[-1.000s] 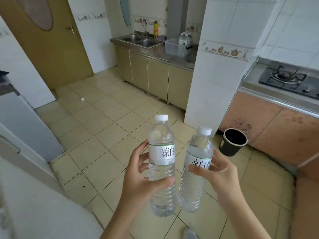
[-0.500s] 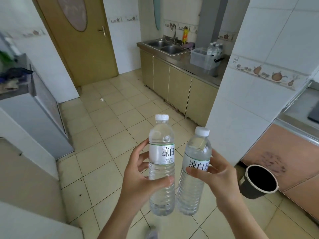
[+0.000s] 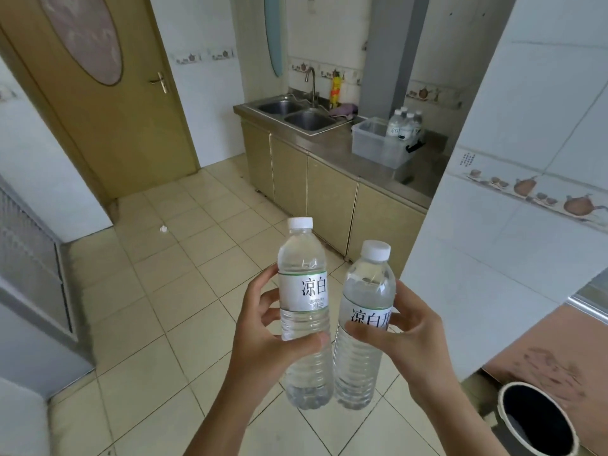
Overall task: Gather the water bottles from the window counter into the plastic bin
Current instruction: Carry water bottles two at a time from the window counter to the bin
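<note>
Beige floor tiles (image 3: 184, 291) with dark grout run from the foreground back to a tan wooden door (image 3: 108, 103), which has an oval pane and a brass handle. White wall tiles with a band of teapot motifs cover the walls and the pillar (image 3: 513, 179) that juts in from the right.

Along the far wall, a steel counter (image 3: 332, 149) sits on olive-beige cabinets (image 3: 329, 189). A double sink (image 3: 296, 113) with a curved tap is set into its left end, with a yellow bottle (image 3: 335, 88) and a purple cloth (image 3: 343, 110) just behind it. To the right of the sink, a clear plastic bin (image 3: 378, 143) stands on the counter with several water bottles (image 3: 403, 123) upright in its far corner.

Up close, well apart from the bin, the left hand (image 3: 263, 330) grips a full bottle (image 3: 304, 311), thumb across the front below the label and fingers curled round the back. The right hand (image 3: 404, 334) grasps a second bottle (image 3: 363, 324) the same way, tilted slightly left. Both bottles are capped and held above the floor, their lower halves side by side and nearly touching.

A black bucket (image 3: 536, 422) with a pale rim stands at lower right, beside a brown cabinet front (image 3: 552, 353). A grey appliance (image 3: 36, 274) fills the left edge. A small white scrap (image 3: 163, 229) lies on the floor.
</note>
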### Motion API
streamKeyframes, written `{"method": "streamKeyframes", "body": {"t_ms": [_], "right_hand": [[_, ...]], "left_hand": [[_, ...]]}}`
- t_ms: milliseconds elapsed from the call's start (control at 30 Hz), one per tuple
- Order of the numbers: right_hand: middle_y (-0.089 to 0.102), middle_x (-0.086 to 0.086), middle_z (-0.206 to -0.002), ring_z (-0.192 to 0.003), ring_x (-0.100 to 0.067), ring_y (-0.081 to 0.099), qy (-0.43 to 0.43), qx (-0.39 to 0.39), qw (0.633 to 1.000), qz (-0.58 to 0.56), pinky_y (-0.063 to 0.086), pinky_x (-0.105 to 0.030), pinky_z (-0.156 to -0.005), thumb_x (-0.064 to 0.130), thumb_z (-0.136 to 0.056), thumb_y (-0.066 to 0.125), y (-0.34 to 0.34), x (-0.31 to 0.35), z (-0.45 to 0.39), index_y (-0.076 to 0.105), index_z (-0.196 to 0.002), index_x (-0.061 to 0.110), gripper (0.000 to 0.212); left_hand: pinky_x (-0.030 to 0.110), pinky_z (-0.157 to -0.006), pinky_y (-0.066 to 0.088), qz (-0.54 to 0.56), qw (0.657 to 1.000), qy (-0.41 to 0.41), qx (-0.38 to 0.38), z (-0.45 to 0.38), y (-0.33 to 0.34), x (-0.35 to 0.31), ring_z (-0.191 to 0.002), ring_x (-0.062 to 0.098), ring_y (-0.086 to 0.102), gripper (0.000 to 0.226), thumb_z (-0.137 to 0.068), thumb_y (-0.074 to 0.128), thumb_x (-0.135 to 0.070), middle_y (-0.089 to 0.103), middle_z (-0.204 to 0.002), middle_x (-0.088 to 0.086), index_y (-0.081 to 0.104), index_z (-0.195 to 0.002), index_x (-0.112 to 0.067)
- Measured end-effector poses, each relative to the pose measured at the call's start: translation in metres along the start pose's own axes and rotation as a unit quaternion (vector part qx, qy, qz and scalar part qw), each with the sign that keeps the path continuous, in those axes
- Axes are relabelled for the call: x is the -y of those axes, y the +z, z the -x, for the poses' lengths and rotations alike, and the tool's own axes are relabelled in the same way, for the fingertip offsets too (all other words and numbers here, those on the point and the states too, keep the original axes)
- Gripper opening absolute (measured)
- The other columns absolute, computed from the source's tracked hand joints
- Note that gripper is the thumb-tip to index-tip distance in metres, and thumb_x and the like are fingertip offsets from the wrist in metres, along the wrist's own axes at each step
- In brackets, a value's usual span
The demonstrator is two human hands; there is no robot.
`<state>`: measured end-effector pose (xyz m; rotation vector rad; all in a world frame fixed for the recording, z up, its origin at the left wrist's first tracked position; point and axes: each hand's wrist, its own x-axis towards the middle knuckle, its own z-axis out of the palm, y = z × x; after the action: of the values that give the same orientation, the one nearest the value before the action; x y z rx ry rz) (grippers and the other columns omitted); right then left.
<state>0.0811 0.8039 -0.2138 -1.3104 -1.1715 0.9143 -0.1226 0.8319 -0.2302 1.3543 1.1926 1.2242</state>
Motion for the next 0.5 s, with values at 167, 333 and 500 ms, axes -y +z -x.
{"method": "streamKeyframes", "body": {"t_ms": [167, 333, 500], "right_hand": [[0.075, 0.011, -0.103, -0.091, -0.012, 0.070, -0.012, -0.027, 1.000, 0.001, 0.053, -0.031, -0.080, 0.017, -0.057, 0.090, 0.002, -0.007, -0.093, 0.069, -0.111, 0.037, 0.062], [0.076, 0.008, -0.099, -0.087, -0.013, 0.070, -0.003, -0.036, 0.999, -0.013, 0.053, -0.028, -0.072, 0.018, -0.055, 0.091, -0.005, -0.029, -0.198, 0.070, -0.110, 0.036, 0.062], [0.077, 0.003, -0.090, -0.076, -0.017, 0.070, 0.011, -0.020, 1.000, -0.019, 0.053, -0.027, -0.059, 0.025, -0.051, 0.089, -0.012, -0.046, -0.305, 0.072, -0.107, 0.035, 0.059]], "left_hand": [[0.022, -0.067, 0.055, 0.007, 1.000, 0.006, 0.014, -0.099, 0.020, 0.007, -0.099, -0.005, 0.065, 0.102, -0.036, 0.092, -0.033, 0.069, -0.111, -0.026, 0.046, -0.120, -0.068], [0.026, -0.072, 0.056, 0.007, 1.000, 0.009, 0.015, -0.199, 0.047, 0.026, -0.100, -0.004, 0.065, 0.104, -0.037, 0.094, -0.034, 0.069, -0.113, -0.024, 0.045, -0.124, -0.065], [0.024, -0.066, 0.057, -0.001, 1.000, 0.002, 0.009, -0.295, 0.074, 0.043, -0.100, 0.000, 0.066, 0.106, -0.036, 0.096, -0.033, 0.069, -0.113, -0.022, 0.047, -0.124, -0.064]]}}
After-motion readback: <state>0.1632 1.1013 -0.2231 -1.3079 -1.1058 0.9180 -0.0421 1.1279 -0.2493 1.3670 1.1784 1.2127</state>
